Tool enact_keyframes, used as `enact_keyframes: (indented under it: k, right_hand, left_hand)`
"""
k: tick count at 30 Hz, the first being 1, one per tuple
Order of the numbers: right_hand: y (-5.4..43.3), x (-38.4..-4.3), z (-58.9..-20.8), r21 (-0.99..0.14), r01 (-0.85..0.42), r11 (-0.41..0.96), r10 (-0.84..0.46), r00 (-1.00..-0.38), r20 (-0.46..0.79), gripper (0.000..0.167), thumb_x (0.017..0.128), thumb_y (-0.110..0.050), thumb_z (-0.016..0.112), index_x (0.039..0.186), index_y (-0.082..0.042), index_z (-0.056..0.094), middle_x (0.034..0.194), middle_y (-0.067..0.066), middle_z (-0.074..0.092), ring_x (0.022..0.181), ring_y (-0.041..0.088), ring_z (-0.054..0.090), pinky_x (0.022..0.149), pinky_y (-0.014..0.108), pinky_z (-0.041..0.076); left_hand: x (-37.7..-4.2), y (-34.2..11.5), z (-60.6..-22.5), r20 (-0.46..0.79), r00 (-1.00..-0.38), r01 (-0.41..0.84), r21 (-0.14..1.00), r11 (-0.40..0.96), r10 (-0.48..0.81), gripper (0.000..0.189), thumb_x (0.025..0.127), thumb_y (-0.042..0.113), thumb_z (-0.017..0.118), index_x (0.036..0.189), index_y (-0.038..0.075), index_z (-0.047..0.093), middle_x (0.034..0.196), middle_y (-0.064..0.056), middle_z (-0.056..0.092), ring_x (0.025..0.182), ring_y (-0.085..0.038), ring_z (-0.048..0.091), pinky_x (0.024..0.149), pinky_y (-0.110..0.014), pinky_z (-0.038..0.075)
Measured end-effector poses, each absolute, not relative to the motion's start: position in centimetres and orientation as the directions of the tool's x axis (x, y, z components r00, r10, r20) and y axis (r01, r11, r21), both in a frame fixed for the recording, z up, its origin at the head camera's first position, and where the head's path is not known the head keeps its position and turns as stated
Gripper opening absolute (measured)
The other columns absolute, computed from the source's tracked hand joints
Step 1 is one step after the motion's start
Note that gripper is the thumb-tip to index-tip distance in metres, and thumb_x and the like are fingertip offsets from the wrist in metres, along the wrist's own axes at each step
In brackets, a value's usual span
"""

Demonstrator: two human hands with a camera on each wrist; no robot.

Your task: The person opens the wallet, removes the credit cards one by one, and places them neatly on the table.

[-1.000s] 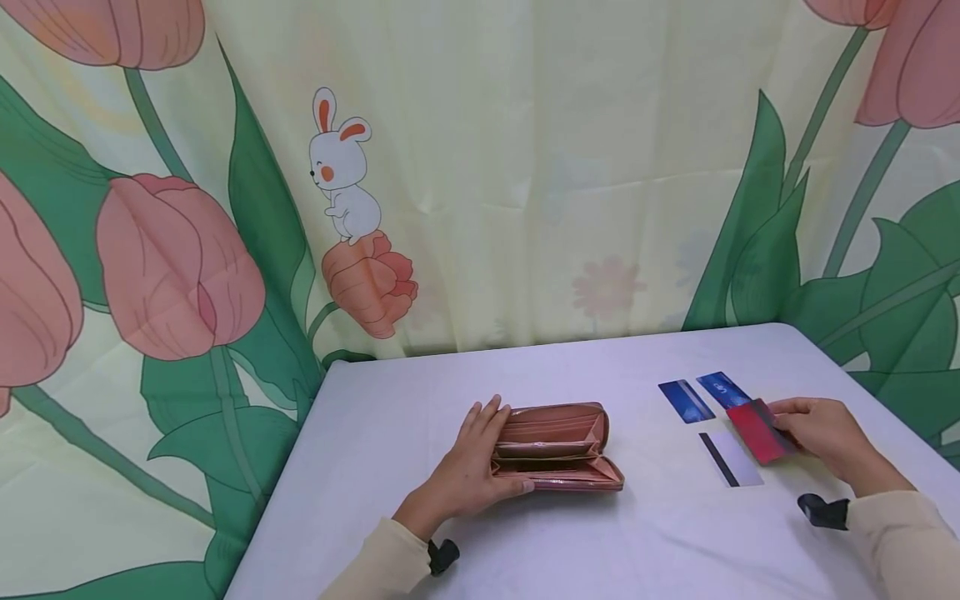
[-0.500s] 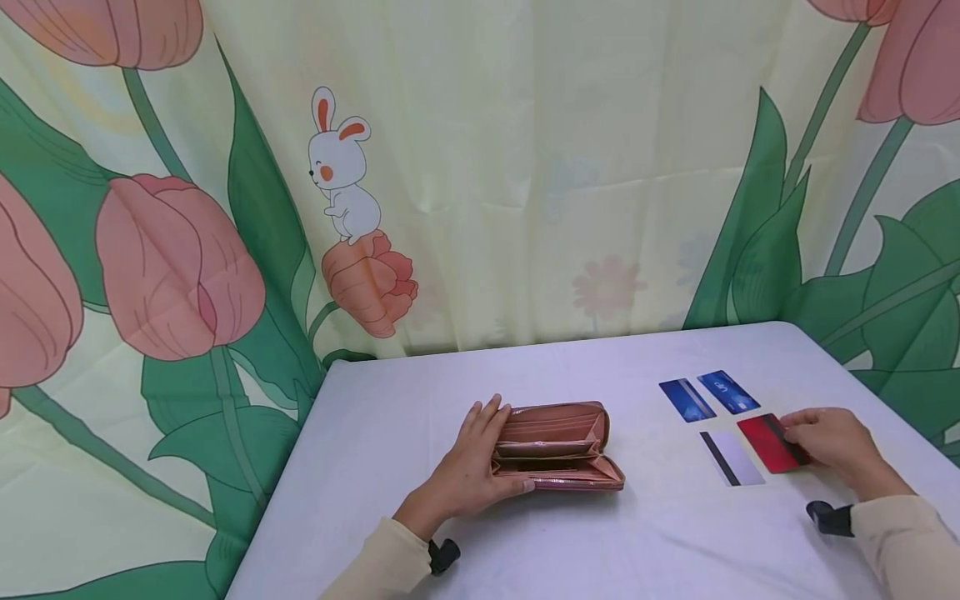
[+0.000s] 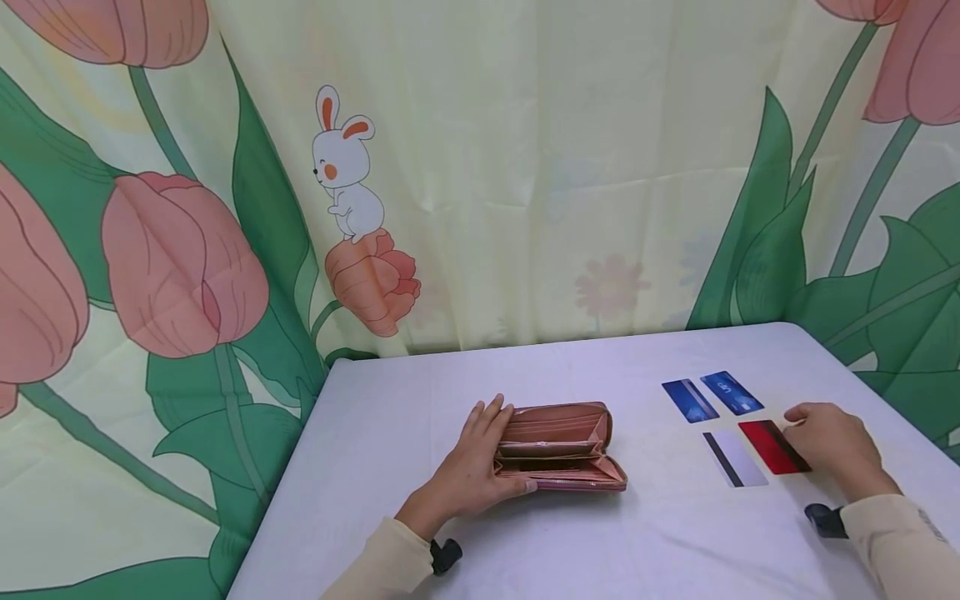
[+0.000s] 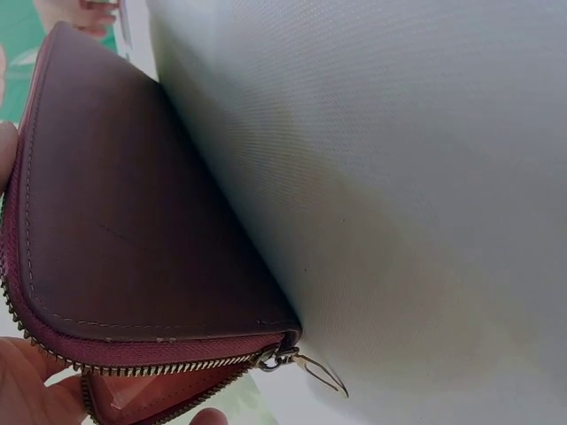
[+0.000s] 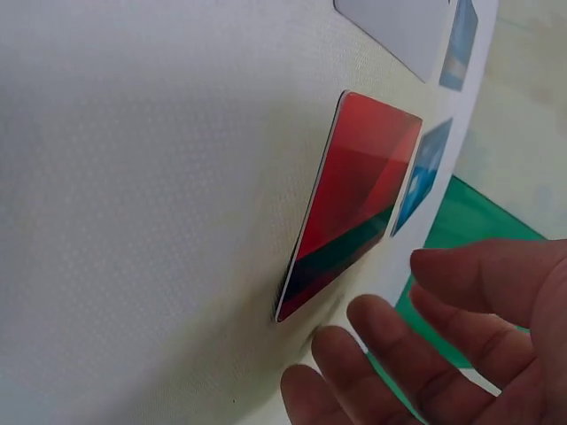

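Note:
A brown zip-around wallet point(image 3: 555, 450) stands unzipped on the table, its pleated compartments facing up. My left hand point(image 3: 468, 471) grips its left end, thumb on the near edge and fingers over the far side. In the left wrist view the wallet's smooth outer panel point(image 4: 133, 212) and brass zip pull point(image 4: 321, 374) show. A red card with a dark stripe point(image 3: 772, 446) lies flat on the right. Just beside it is my right hand point(image 3: 832, 442), fingers loosely bent and holding nothing; the right wrist view shows a gap between the fingertips point(image 5: 376, 319) and the red card point(image 5: 359, 177).
Behind the red card lie two blue cards, one with a pale stripe point(image 3: 690, 401) and one with white lettering point(image 3: 732, 392). A pale lilac card with a black stripe point(image 3: 738, 458) is left of the red one. A tulip-print curtain point(image 3: 525, 167) hangs behind the white table point(image 3: 585, 550).
My right hand has laid the red card flat beside the lilac one, let go, and drawn slightly away to the right. My left hand and the wallet have stayed put.

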State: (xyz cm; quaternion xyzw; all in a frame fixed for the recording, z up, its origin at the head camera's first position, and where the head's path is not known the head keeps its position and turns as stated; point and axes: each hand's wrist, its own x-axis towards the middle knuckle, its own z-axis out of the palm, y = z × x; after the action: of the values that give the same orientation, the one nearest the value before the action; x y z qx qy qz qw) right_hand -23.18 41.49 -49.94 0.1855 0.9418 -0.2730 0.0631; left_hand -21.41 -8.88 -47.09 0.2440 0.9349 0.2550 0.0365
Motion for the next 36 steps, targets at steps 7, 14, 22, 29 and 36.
enact_keyframes:
  k: [7,14,22,29,36]
  right_hand:
    - [40.5,-23.2,-49.4,-0.460,0.373,0.806,0.323,-0.928,-0.186,0.052,0.097,-0.016,0.060,0.137,0.014,0.046,0.127,0.046,0.044,0.113,0.060,0.044,0.084,0.066,0.050]
    - [38.2,-23.4,-48.1,-0.471,0.285,0.835,0.269,-0.958,-0.103,0.066,0.097,-0.023,0.063,0.148,0.011,0.038,0.136,0.047,0.035,0.121,0.066,0.038,0.090,0.076,0.046]
    - [35.1,-23.3,-46.5,-0.496,0.137,0.858,0.167,-0.986,0.017,0.066,0.098,-0.024,0.064,0.149,0.011,0.039,0.140,0.046,0.038,0.124,0.068,0.039,0.091,0.080,0.043]
    - [31.1,-23.0,-44.6,-0.508,0.034,0.861,0.088,-0.993,0.081,0.063,0.099,-0.024,0.066,0.148,0.009,0.043,0.144,0.044,0.040,0.129,0.066,0.039,0.097,0.079,0.040]
    - [27.2,-22.3,-43.3,-0.499,-0.109,0.860,-0.009,-0.980,0.200,0.059,0.097,-0.022,0.070,0.145,0.005,0.051,0.146,0.039,0.046,0.133,0.061,0.042,0.097,0.078,0.041]
  left_hand:
    - [-21.4,-8.9,-47.1,0.055,-0.878,0.437,0.497,0.750,0.475,0.111,0.084,0.067,0.076,0.168,0.018,0.022,0.176,0.005,0.008,0.162,-0.030,0.003,0.121,-0.060,0.030]
    - [-21.3,-8.9,-47.1,0.062,-0.878,0.441,0.493,0.750,0.475,0.110,0.085,0.068,0.075,0.168,0.017,0.022,0.176,0.002,0.009,0.162,-0.031,0.003,0.121,-0.061,0.029]
    - [-21.3,-8.9,-47.2,0.063,-0.880,0.437,0.499,0.749,0.472,0.110,0.085,0.069,0.073,0.168,0.019,0.022,0.176,0.005,0.008,0.162,-0.029,0.003,0.121,-0.061,0.029]
    - [-21.4,-8.9,-47.2,0.067,-0.878,0.442,0.490,0.751,0.474,0.110,0.085,0.067,0.075,0.168,0.017,0.022,0.176,0.005,0.008,0.162,-0.030,0.004,0.122,-0.060,0.028]
    - [-21.3,-8.9,-47.1,0.061,-0.879,0.440,0.483,0.757,0.472,0.111,0.085,0.068,0.075,0.168,0.017,0.022,0.176,0.005,0.008,0.162,-0.029,0.004,0.122,-0.060,0.029]
